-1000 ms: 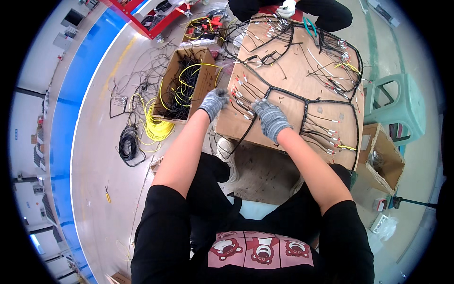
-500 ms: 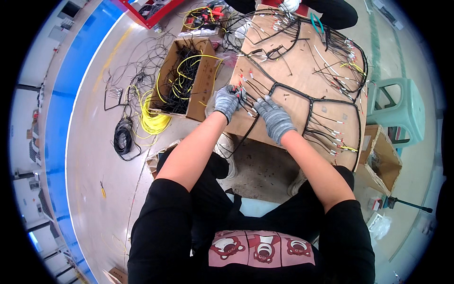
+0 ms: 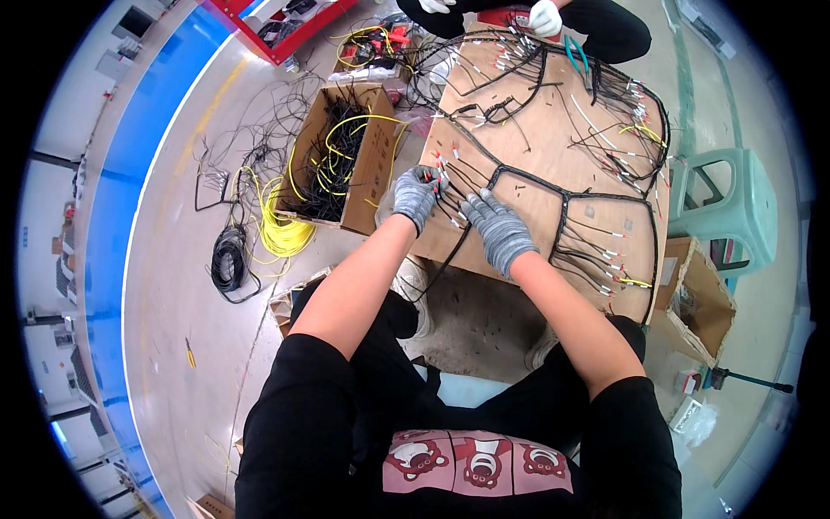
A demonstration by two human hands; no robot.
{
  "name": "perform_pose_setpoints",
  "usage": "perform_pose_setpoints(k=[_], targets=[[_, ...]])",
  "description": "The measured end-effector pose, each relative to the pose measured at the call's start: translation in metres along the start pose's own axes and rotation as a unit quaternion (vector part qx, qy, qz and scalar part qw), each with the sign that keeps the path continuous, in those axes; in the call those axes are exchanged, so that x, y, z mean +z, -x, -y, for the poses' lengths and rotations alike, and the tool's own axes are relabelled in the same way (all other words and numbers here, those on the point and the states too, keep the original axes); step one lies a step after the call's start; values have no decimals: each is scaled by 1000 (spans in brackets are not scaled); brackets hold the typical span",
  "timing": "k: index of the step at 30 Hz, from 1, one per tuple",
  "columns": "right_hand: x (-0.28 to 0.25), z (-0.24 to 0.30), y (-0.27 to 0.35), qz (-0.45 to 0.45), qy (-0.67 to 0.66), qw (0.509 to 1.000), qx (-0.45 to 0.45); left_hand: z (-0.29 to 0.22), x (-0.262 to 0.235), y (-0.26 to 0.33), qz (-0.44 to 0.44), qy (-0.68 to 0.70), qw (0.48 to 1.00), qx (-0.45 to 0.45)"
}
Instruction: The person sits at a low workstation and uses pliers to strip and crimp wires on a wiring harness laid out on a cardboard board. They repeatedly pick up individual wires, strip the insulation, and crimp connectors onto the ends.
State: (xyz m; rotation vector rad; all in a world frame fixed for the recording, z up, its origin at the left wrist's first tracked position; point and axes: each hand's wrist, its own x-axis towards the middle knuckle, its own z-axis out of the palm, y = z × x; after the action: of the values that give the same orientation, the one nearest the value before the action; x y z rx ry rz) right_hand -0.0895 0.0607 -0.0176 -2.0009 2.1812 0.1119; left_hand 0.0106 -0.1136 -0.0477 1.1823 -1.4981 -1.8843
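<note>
A bundle of thin black wires with red and white end sleeves (image 3: 459,172) is located at the left near corner of a light-brown wooden board (image 3: 545,147). The wires are branched from a black tape-wrapped harness trunk (image 3: 529,179), and their long axis is run from the trunk toward the upper left, so that the tips are pointed at the board's left edge. The tips are reached most closely by the left hand in a grey knitted glove (image 3: 417,199); its fingers are curled at the sleeved ends, but a firm pinch cannot be confirmed. The right hand in a matching glove (image 3: 500,227) is placed nearer the trunk; its fingers are held close together beside the wire roots, and whether anything is gripped cannot be told.

On the board's far side, teal-handled pliers (image 3: 577,59) and further sleeved wires are noted, with a co-worker's white-gloved hand (image 3: 545,17) beyond. To the left, a brown cardboard box of black wire (image 3: 370,177) and a yellow cable coil (image 3: 282,232) are set on the grey floor (image 3: 173,285). To the right, a pale-green plastic stool (image 3: 735,203) is observed.
</note>
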Motion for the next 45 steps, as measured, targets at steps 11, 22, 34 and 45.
perform_pose_setpoints(k=[11, 22, 34, 45], targets=[[-7, -1, 4, 9, -12, 1000, 7, -14, 3, 2, -9, -42, 999, -8], [-5, 1, 3, 0, -35, 999, 9, 9, -26, 13, 53, 52, 995, -67], [-6, -1, 3, -3, -45, 999, 20, -11, -2, 26, -50, 10, 999, 4], [4, -3, 2, -15, -37, 999, 9, 11, -4, 34, -107, 172, 976, 77]])
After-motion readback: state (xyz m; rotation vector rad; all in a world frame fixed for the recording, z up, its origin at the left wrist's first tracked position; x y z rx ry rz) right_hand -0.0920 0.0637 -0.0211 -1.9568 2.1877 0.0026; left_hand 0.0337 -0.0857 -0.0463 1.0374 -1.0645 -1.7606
